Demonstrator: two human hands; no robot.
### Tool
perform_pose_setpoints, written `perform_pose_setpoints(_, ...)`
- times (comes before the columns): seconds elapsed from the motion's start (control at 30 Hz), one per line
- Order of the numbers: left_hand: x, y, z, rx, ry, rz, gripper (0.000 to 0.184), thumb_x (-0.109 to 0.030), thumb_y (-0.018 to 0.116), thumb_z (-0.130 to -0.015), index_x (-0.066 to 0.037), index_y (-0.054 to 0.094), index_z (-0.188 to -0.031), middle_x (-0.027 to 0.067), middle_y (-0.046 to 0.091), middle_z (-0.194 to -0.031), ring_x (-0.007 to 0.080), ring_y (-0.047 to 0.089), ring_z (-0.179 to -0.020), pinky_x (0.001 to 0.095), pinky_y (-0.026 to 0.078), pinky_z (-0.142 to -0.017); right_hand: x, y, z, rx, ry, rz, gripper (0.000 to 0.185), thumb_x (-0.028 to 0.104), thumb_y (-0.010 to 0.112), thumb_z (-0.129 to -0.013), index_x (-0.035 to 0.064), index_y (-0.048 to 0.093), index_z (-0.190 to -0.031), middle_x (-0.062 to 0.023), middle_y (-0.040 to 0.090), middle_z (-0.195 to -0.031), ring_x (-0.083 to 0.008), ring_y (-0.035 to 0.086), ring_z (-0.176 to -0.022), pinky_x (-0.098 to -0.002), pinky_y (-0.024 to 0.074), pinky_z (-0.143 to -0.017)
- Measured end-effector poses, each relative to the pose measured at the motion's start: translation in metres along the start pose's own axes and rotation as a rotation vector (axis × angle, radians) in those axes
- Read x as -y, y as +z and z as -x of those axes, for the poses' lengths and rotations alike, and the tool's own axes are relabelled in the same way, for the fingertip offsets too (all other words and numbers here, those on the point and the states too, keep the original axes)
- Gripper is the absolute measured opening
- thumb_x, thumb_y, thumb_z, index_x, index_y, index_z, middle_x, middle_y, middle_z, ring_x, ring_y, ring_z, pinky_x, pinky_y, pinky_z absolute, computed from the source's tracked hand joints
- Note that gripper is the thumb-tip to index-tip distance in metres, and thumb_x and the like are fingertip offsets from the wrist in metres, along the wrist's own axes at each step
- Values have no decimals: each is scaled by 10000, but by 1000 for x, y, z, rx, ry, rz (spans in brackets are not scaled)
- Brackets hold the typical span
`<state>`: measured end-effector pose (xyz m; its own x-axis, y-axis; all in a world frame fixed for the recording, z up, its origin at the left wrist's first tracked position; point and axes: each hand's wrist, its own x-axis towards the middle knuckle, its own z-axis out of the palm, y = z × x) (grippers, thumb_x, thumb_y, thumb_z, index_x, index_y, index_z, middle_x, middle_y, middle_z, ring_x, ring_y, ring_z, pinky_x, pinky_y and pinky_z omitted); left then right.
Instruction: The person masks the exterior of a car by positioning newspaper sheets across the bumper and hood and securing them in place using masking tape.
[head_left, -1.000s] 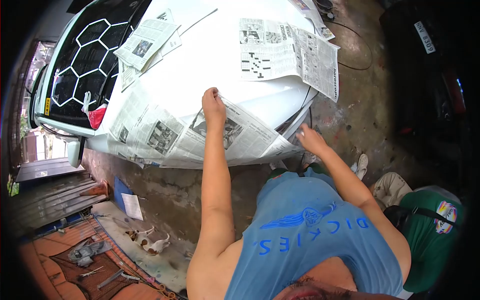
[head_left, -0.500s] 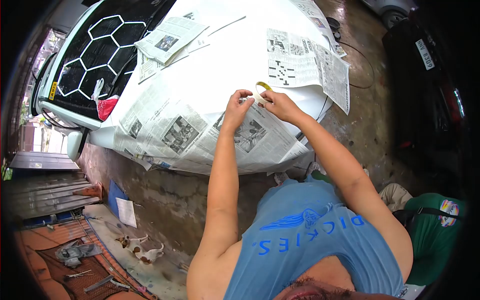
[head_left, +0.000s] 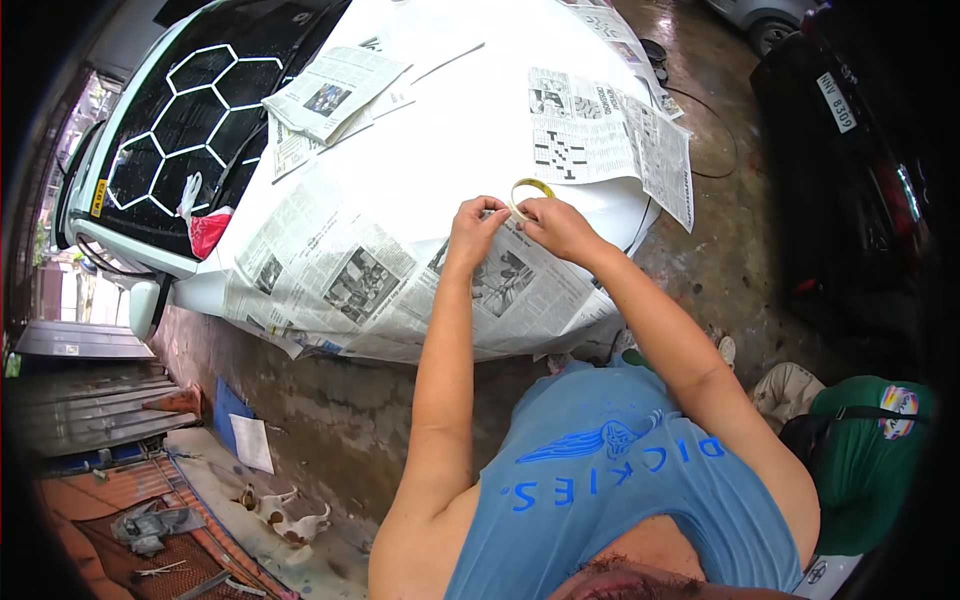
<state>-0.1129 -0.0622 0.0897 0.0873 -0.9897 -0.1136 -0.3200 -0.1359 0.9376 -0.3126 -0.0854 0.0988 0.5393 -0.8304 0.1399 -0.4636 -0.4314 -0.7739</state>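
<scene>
Over the white car hood, both hands meet near the edge of the newspaper sheets that cover the near side. My right hand grips a roll of masking tape, its yellow inner ring showing. The fingers of my left hand are pinched together beside the roll; what they hold, if anything, is too small to make out. A crossword newspaper sheet lies just beyond the roll, toward the front of the hood.
Folded newspapers rest near the windshield, by a red and white bag. A dark car stands at the right. A person in green is at the lower right. A dog lies at the lower left.
Compared with a second ago, my right hand has come up from the front corner to my left hand, and the tape roll now shows. Since half a second ago, both hands have drawn closer together.
</scene>
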Motion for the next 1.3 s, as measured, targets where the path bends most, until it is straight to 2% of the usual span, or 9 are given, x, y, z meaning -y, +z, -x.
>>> perform_pose_setpoints(0.2, 17, 4, -3, -73, 177, 36, 172, -188, 730, -903, -48, 725, -1002, 23, 676, -939, 114, 570, -860, 273, 484, -792, 4, 5, 2, -36, -12, 79, 179, 138, 648, -878, 19, 651, -1012, -231, 689, -869, -435, 663, -875, -517, 516, -769)
perform_pose_setpoints(0.33, 30, 5, -10, -84, 213, -40, 183, -215, 731, -894, -65, 741, -997, 73, 693, -975, 184, 616, -975, 323, 488, -901, 6, 1, -2, -61, -86, 175, 143, 131, 633, -865, 17, 624, -950, -235, 681, -839, -423, 667, -862, -523, 512, -799)
perform_pose_setpoints(0.57, -3, 0, 2, -11, 180, -172, 208, -217, 715, -856, -17, 720, -909, 133, 685, -917, 232, 611, -894, 349, 494, -820, -12, -1, -8, -45, -277, 368, 140, 142, 605, -836, 31, 654, -905, -226, 683, -801, -424, 671, -853, -523, 517, -828)
perform_pose_setpoints(0.67, 6, 0, -7, 18, 161, -126, 208, -205, 681, -852, 2, 693, -867, 112, 668, -863, 201, 579, -834, 348, 479, -766, 27, -17, 0, 17, 10, 239, 199, 187, 612, -837, 32, 661, -951, -235, 683, -803, -437, 672, -845, -542, 517, -815)
perform_pose_setpoints(0.8, 27, -1, -18, 17, 154, -22, 222, -209, 697, -873, 2, 687, -940, 94, 675, -913, 183, 586, -864, 334, 483, -797, -6, -1, -7, -13, 90, 73, 339, 233, 608, -883, 40, 656, -1158, -258, 704, -912, -449, 680, -876, -525, 524, -809)
perform_pose_setpoints(0.9, 25, 14, -14, -225, 311, 111, 252, -215, 732, -881, -8, 687, -1017, 87, 681, -994, 175, 604, -935, 317, 483, -857, -9, 6, -8, -80, 69, -58, 420, 225, 623, -898, 26, 618, -1267, -266, 709, -996, -443, 683, -939, -507, 526, -835)
perform_pose_setpoints(1.03, 15, 5, -7, -118, 422, 25, 263, -212, 773, -874, -13, 700, -1031, 67, 680, -1087, 170, 614, -1028, 304, 474, -930, -3, 3, -12, -19, 75, -140, 463, 191, 646, -899, 5, 584, -1318, -274, 701, -1060, -435, 678, -1000, -495, 525, -864)
perform_pose_setpoints(1.23, 19, 9, -10, -156, 203, 105, 125, -154, 718, -901, -30, 707, -915, 31, 650, -850, 111, 583, -823, 282, 477, -765, -3, 4, -7, -11, -18, 1, 431, 189, 616, -923, 22, 574, -1318, -257, 698, -1078, -445, 666, -1001, -514, 524, -849)
perform_pose_setpoints(1.3, 17, 8, -9, -95, 132, 178, 131, -156, 724, -912, -33, 705, -953, 16, 661, -861, 99, 581, -831, 264, 484, -751, -4, 7, 0, -22, -30, 19, 390, 196, 595, -936, 32, 575, -1289, -253, 697, -1078, -450, 662, -992, -527, 523, -841)
